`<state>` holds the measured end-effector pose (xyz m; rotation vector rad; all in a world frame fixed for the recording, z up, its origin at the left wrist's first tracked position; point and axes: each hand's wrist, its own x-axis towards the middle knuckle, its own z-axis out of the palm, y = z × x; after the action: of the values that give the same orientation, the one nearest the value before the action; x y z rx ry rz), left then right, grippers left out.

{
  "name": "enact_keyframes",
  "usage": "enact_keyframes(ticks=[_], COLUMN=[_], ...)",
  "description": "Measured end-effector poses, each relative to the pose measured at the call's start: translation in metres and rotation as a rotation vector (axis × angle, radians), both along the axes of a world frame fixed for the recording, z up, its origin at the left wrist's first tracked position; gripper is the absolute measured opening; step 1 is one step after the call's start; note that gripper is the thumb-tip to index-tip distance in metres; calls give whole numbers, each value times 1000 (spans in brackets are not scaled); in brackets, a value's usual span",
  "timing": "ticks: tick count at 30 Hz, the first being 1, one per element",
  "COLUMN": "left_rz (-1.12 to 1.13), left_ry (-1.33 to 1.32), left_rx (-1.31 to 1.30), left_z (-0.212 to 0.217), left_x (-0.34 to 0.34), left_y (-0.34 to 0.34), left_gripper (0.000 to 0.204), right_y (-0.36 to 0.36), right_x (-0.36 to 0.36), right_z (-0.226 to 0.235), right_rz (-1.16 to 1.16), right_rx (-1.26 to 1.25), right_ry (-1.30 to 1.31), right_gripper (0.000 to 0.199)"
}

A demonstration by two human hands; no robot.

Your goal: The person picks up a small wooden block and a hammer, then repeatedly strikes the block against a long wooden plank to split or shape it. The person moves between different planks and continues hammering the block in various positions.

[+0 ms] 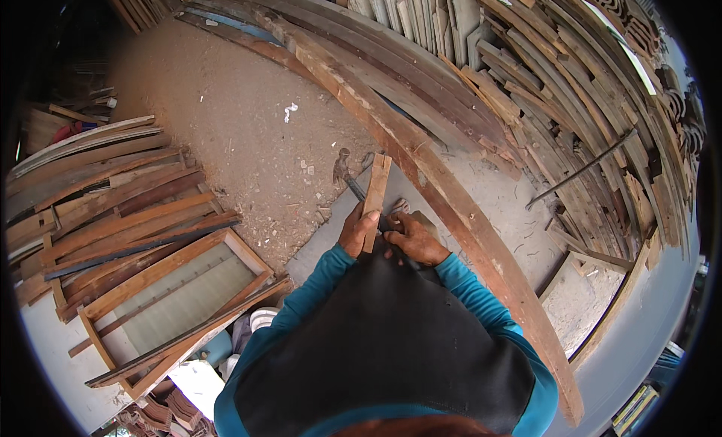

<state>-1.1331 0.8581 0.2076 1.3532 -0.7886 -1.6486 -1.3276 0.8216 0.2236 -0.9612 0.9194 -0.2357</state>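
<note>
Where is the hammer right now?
In the head view, the hammer lies on the sandy ground just left of the short wooden strip, ahead of the left hand.

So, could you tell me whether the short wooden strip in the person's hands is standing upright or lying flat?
Lying flat: the short wooden strip stretches along the ground, its near end gripped by the left hand.

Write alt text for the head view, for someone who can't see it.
Seen from above, a left hand grips a short wood strip while the right hand works beside it. A hammer lies just beyond, amid stacked planks on dusty ground.
</note>
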Motion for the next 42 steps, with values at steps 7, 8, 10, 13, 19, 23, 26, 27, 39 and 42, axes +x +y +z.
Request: enact_keyframes(ticks=[7, 8, 10, 13, 19, 23, 26, 27, 39, 42], left_rz=[-232, -262, -324, -317, -382, -395, -417, -406, -317, -292], left_ry=[-45, -53, -14, 29, -163, -193, -191, -198, -208, -245], left_rx=[-74, -76, -19, -23, 108, 143, 49, 29, 42, 35], left_z=[15, 15, 7, -27, -71, -89, -95, -95, -103, -103], left_x=[-26, -30, -33, -34, -24, -9, 0, 3, 46, 50], left_y=[-130, -141, -164, -198, -292, -378, -442, -461, -569, -579], left_gripper=[69, 70, 69, 69, 68, 71, 68, 66, 66, 67], right_y=[-86, -91, -101, -124, -171, -230, -288, -308, -766, -835], right_x=[-20, -23, -30, -43, -62, -60, -59, -62, -252, -279], right_z=[23, 10, -14, -32, -42, -15, -3, 0, 119, 119], right_rz=[-147, -203, -297, -416, -754, -934, -1039, -1065, -1085, -1039], right_rx=[-127, -240, -356, -327, -137, -16, -21, -56, -1044, -939], right_ry=[267, 306, 383, 457, 578, 596, 622, 631, 1261, 1280], right_gripper=[59, 58, 56, 55, 53, 50, 49, 49, 55, 54])
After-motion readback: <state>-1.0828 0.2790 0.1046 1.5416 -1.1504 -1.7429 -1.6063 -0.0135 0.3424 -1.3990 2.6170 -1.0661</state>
